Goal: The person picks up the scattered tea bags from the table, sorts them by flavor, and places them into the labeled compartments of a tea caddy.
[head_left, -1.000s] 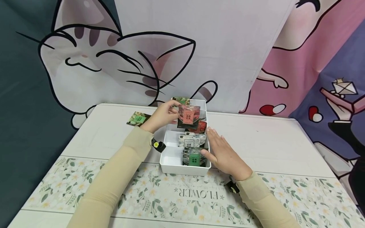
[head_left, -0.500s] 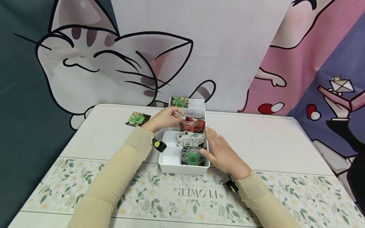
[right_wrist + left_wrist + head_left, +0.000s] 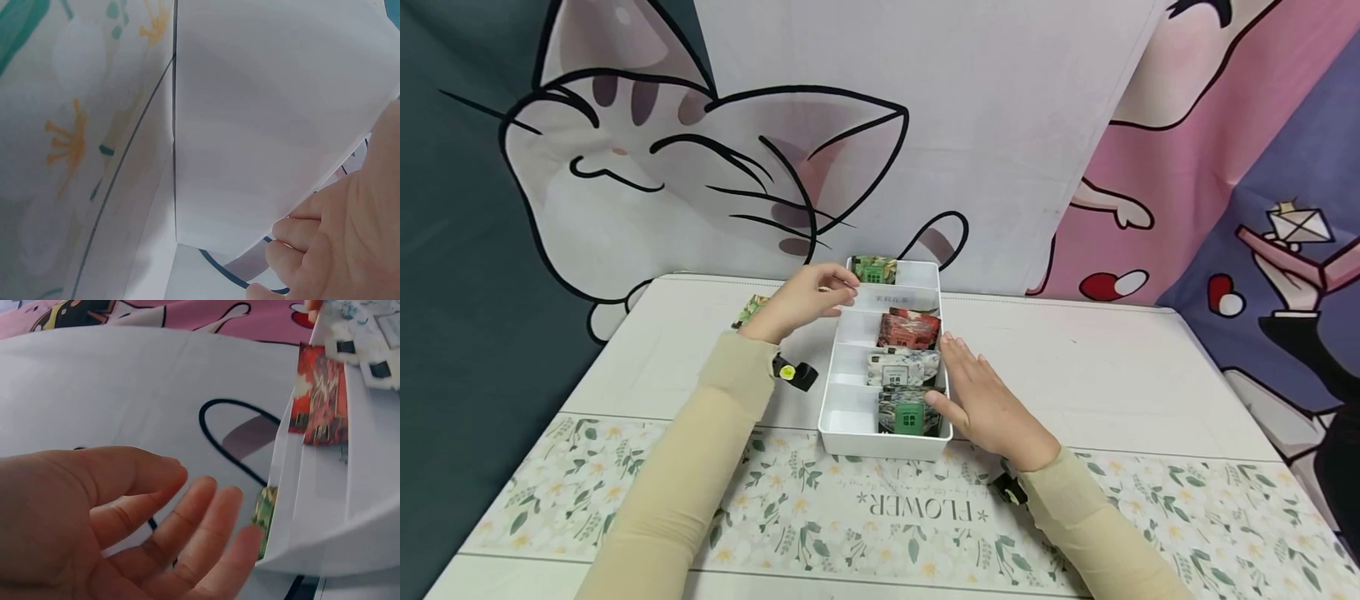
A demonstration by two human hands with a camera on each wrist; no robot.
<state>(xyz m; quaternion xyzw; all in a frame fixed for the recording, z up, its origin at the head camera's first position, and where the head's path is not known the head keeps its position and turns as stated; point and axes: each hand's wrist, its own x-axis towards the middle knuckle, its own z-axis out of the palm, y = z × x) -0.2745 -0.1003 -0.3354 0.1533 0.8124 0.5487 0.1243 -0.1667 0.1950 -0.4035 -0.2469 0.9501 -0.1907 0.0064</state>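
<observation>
A long white divided box point(image 3: 850, 421) holds tea sachets in several of its compartments. Red sachets point(image 3: 908, 330) stand in a middle one, white sachets point(image 3: 901, 367) in front of them, and dark green-labelled sachets point(image 3: 910, 414) in the nearest. My left hand point(image 3: 801, 300) hovers by the box's left rim, fingers loosely bent and holding nothing; the left wrist view shows the gap between thumb and fingers. Flat along the right wall lies my right hand point(image 3: 992, 404), its thumb reaching over the rim by the green-labelled sachets.
At the box's far end sits a light green sachet point(image 3: 874, 269). Another green sachet point(image 3: 750, 310) lies on the table left of the box, partly hidden by my left hand. A cartoon cat backdrop point(image 3: 1000, 150) hangs behind the table point(image 3: 1112, 375).
The red sachet that my left hand held over the box now sits among the red ones. My left hand has let go and drawn back leftward. The right hand stays in place.
</observation>
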